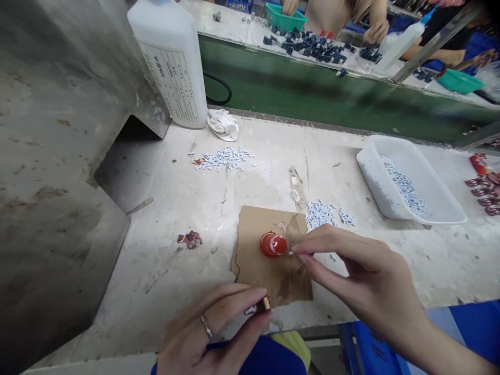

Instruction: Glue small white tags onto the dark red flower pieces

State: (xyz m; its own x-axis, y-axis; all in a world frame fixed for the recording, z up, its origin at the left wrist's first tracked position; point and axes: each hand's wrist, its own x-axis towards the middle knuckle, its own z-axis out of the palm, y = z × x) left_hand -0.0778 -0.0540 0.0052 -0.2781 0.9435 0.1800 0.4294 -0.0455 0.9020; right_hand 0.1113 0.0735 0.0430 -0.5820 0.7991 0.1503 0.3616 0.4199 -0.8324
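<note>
Between the thumb and fingers of my left hand [222, 328] is a small dark figurine [262, 305] with a yellowish part; my fingers cover much of it. My right hand [363, 271] pinches a tiny white piece [291, 252], just right of a small red cup [269, 244] with a glossy rim. The cup stands on a torn piece of brown cardboard [253, 271]. Just beyond my right fingers lies a pile of small pale-blue pieces [320, 214]. A reddish-brown figurine [189, 239] rests on the table left of the cardboard.
Another pale-blue pile [226, 158] lies farther back, near a white cloth [222, 125] and a large white bottle [172, 67]. A translucent bin [375, 182] of pale-blue pieces stands at right. A metal housing [58, 156] bounds the left. Across the green divider [273, 78], other people handle dark parts.
</note>
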